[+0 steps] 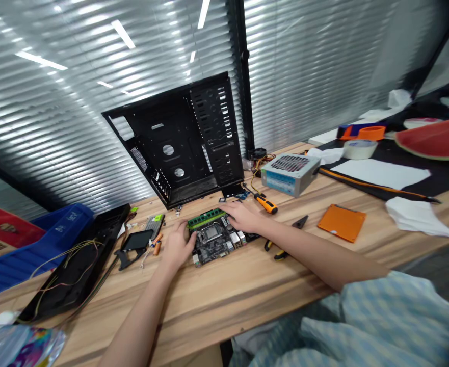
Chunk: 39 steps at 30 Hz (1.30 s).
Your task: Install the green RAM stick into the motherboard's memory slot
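A dark motherboard lies on the wooden table in front of me, its metal processor socket facing up. Along its far edge runs a green RAM stick, in line with the slots. My left hand is at the stick's left end, fingers curled there and thumb beside the board's left edge. At the right end, my right hand has its fingertips on the stick, with the other fingers bent over the board's corner. Exactly how the fingertips meet the stick is too small to make out.
Behind the board stands an open black computer case. To the right are a power supply, an orange screwdriver, pliers and an orange plate. A black panel with loose wires and a blue bin occupy the left.
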{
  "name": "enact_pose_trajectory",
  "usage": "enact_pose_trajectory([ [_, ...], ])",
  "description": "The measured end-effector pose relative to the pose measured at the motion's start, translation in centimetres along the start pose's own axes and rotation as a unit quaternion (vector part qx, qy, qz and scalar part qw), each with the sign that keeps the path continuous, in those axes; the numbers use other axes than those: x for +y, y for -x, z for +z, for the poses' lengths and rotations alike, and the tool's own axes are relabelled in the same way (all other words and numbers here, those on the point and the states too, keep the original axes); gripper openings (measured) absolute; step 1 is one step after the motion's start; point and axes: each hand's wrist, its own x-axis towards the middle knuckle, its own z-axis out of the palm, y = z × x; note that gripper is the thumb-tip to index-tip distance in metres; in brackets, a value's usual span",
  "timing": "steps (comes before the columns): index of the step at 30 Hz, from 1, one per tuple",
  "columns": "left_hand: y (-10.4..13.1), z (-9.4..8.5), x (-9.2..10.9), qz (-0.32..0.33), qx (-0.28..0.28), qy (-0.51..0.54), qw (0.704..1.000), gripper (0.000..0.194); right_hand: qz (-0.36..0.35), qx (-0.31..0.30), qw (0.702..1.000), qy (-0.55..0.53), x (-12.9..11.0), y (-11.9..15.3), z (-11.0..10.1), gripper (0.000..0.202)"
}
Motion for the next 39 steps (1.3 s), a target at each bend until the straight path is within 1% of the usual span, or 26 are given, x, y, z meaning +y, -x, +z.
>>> enact_pose_trajectory([
  [5, -0.03, 0.00, 0.00, -0.002, -0.001, -0.005, 1.000, 0.033, -0.003, 0.005, 1.000, -0.007, 0.07, 0.01, 0.14, 0.051],
  [11, -0.02, 0.16, -0.16, -0.001, 0.004, -0.005, 1.000, 0.034, 0.006, -0.003, 1.000, 0.008, 0.10, 0.04, 0.40, 0.049],
  [24, 0.06, 0.27, -0.25, -0.003, -0.002, -0.014, 1.000, 0.032, 0.032, -0.022, 0.999, 0.035, -0.57, -0.01, -0.27, 0.048],
  [39, 0.08, 0.38, -0.21, 0.001, -0.001, -0.014, 1.000, 0.033, 0.005, -0.011, 0.999, 0.032, -0.48, -0.06, -0.01, 0.044],
])
